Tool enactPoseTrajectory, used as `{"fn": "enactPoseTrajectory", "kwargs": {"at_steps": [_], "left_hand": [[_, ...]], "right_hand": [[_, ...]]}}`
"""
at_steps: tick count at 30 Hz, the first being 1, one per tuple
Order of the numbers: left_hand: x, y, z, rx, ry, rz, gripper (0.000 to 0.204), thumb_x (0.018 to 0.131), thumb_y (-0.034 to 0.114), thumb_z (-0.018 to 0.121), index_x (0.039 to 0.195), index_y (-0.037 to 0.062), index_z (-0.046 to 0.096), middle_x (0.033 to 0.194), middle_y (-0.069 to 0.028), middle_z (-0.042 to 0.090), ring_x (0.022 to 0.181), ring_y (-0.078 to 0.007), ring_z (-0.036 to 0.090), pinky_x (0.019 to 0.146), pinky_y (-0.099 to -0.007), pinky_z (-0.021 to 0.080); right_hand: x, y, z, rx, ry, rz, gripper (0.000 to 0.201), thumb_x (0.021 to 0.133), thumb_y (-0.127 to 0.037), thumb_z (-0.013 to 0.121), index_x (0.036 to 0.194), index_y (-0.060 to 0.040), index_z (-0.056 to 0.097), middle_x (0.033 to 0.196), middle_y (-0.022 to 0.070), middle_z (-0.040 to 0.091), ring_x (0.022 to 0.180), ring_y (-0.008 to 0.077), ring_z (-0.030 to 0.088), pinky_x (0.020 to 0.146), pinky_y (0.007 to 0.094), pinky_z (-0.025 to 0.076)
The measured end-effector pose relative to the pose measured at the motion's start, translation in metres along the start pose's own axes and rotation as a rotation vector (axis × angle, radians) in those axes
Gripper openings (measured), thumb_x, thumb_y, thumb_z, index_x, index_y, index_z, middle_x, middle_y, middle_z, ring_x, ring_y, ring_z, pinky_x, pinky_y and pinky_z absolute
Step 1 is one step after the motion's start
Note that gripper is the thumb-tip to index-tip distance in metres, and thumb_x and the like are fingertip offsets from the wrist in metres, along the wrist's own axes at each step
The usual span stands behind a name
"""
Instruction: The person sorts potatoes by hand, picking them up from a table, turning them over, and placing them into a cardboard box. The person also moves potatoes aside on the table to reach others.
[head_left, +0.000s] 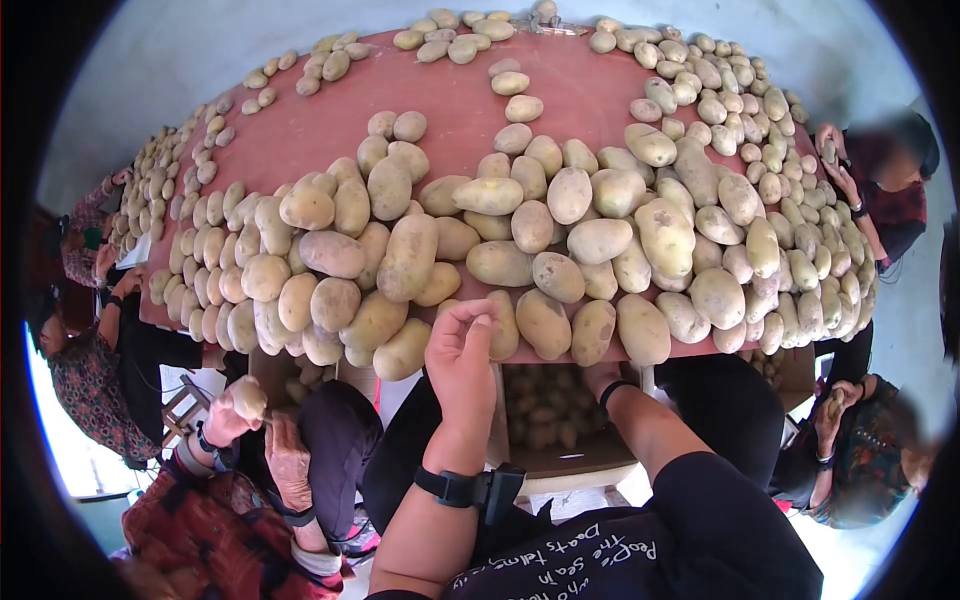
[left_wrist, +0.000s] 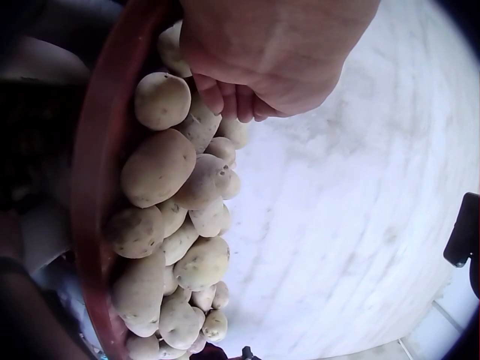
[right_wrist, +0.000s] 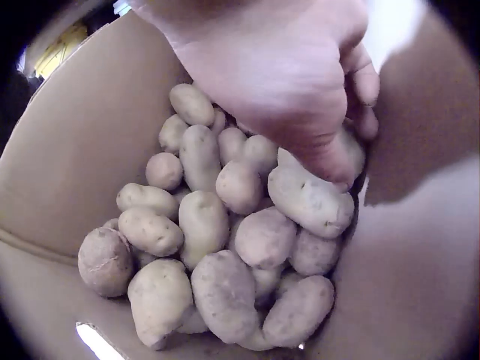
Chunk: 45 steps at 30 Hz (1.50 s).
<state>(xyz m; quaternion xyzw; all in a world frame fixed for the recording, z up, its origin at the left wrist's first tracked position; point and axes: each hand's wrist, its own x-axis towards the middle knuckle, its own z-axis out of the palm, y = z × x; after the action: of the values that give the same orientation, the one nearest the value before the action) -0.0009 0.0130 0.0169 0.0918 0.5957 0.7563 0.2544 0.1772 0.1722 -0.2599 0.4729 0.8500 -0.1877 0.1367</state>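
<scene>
My left hand point(head_left: 463, 350) is at the table's near edge, beside a potato point(head_left: 503, 328); its fingers are curled, with the thumb against them and nothing visible in its grasp. In the left wrist view this hand point(left_wrist: 266, 56) hangs over the potatoes point(left_wrist: 159, 168) with bent fingers. Below the table, my right hand point(head_left: 603, 377) reaches into a box, partly hidden by the table edge. In the right wrist view the hand point(right_wrist: 277, 82) grips a partly covered potato point(right_wrist: 352, 152) between thumb and fingers, above loose potatoes point(right_wrist: 238, 187) in the box point(right_wrist: 97, 97).
Potatoes lie heaped along the near edge and sides of the red table point(head_left: 290, 130). A person point(head_left: 230, 520) at the near left holds a potato point(head_left: 248, 398). Other people sit at both sides. The box's right wall point(right_wrist: 420, 247) stands close to my right hand.
</scene>
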Motion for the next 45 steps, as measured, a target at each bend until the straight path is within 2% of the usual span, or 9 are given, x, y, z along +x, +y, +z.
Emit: {"fn": "enactPoseTrajectory", "kwargs": {"at_steps": [9, 13, 16, 22, 25, 32, 35, 40, 45], "left_hand": [[0.000, 0.012, -0.014, -0.129, 0.181, 0.294, 0.012, 0.090, 0.000, 0.048, 0.096, 0.0011, 0.058, 0.095, -0.0075, 0.064, 0.085, -0.0117, 0.058, 0.080, -0.0241, 0.047], [-0.002, 0.017, -0.020, -0.204, 0.235, 0.287, 0.012, 0.089, -0.001, 0.048, 0.095, 0.0003, 0.058, 0.093, -0.0076, 0.064, 0.084, -0.0114, 0.059, 0.078, -0.0239, 0.047], [-0.001, 0.016, -0.025, -0.217, 0.236, 0.285, 0.011, 0.089, -0.001, 0.049, 0.095, 0.0003, 0.059, 0.093, -0.0071, 0.064, 0.084, -0.0109, 0.059, 0.078, -0.0230, 0.047], [0.000, 0.013, -0.035, -0.195, 0.176, 0.254, 0.012, 0.089, -0.001, 0.049, 0.095, 0.0022, 0.059, 0.095, -0.0070, 0.064, 0.089, -0.0125, 0.061, 0.080, -0.0246, 0.049], [0.000, 0.013, -0.032, -0.168, 0.185, 0.241, 0.012, 0.089, 0.000, 0.049, 0.095, 0.0019, 0.059, 0.095, -0.0073, 0.064, 0.089, -0.0128, 0.061, 0.080, -0.0250, 0.049], [-0.001, 0.004, -0.035, -0.058, 0.155, 0.254, 0.012, 0.089, 0.000, 0.049, 0.096, 0.0011, 0.058, 0.095, -0.0081, 0.063, 0.089, -0.0135, 0.061, 0.081, -0.0261, 0.049], [-0.002, 0.010, -0.027, -0.124, 0.148, 0.222, 0.012, 0.090, 0.000, 0.049, 0.096, 0.0012, 0.058, 0.095, -0.0079, 0.063, 0.088, -0.0132, 0.060, 0.081, -0.0256, 0.049], [-0.007, 0.009, -0.017, -0.035, 0.029, 0.268, 0.011, 0.090, 0.001, 0.049, 0.097, 0.0008, 0.058, 0.097, -0.0076, 0.064, 0.089, -0.0131, 0.060, 0.081, -0.0255, 0.048], [-0.008, 0.005, -0.004, -0.077, 0.055, 0.183, 0.010, 0.091, 0.000, 0.050, 0.096, 0.0006, 0.059, 0.093, -0.0068, 0.064, 0.085, -0.0100, 0.057, 0.080, -0.0238, 0.046]], "right_hand": [[-0.038, -0.004, 0.002, 0.334, 0.372, -0.178, 0.035, 0.083, -0.021, 0.056, 0.112, -0.0022, 0.058, 0.109, 0.0152, 0.063, 0.102, 0.0290, 0.060, 0.088, 0.0413, 0.045], [-0.101, -0.032, -0.092, 0.090, -0.652, -0.347, 0.038, 0.085, -0.014, 0.057, 0.121, -0.0042, 0.050, 0.107, 0.0125, 0.062, 0.095, 0.0217, 0.063, 0.081, 0.0354, 0.050], [-0.128, -0.055, -0.135, 0.686, -1.025, -0.252, 0.040, 0.087, -0.013, 0.058, 0.125, -0.0066, 0.047, 0.107, 0.0101, 0.060, 0.092, 0.0170, 0.062, 0.078, 0.0314, 0.052], [-0.145, -0.112, -0.225, 1.768, -0.985, -0.450, 0.041, 0.096, -0.016, 0.047, 0.135, -0.0050, 0.039, 0.128, 0.0121, 0.049, 0.110, 0.0205, 0.056, 0.088, 0.0322, 0.049], [-0.137, -0.138, -0.252, 1.845, -0.835, -0.637, 0.046, 0.097, -0.017, 0.045, 0.139, -0.0027, 0.032, 0.134, 0.0136, 0.046, 0.114, 0.0217, 0.054, 0.092, 0.0331, 0.046], [-0.130, -0.097, -0.200, 0.958, -1.251, -0.557, 0.040, 0.095, -0.022, 0.049, 0.129, -0.0009, 0.050, 0.124, 0.0124, 0.058, 0.109, 0.0192, 0.057, 0.089, 0.0299, 0.047], [-0.096, -0.049, -0.145, 0.769, -1.274, -0.231, 0.038, 0.094, -0.023, 0.050, 0.125, -0.0011, 0.053, 0.120, 0.0112, 0.060, 0.110, 0.0209, 0.058, 0.089, 0.0317, 0.048], [-0.047, 0.006, -0.046, 0.032, -0.580, -0.344, 0.037, 0.087, -0.025, 0.054, 0.119, -0.0070, 0.058, 0.112, 0.0150, 0.064, 0.103, 0.0302, 0.061, 0.083, 0.0401, 0.049], [-0.055, -0.011, 0.004, -0.081, -0.395, -0.203, 0.038, 0.089, -0.023, 0.047, 0.123, -0.0072, 0.054, 0.132, 0.0170, 0.049, 0.119, 0.0306, 0.049, 0.098, 0.0431, 0.040]]}}
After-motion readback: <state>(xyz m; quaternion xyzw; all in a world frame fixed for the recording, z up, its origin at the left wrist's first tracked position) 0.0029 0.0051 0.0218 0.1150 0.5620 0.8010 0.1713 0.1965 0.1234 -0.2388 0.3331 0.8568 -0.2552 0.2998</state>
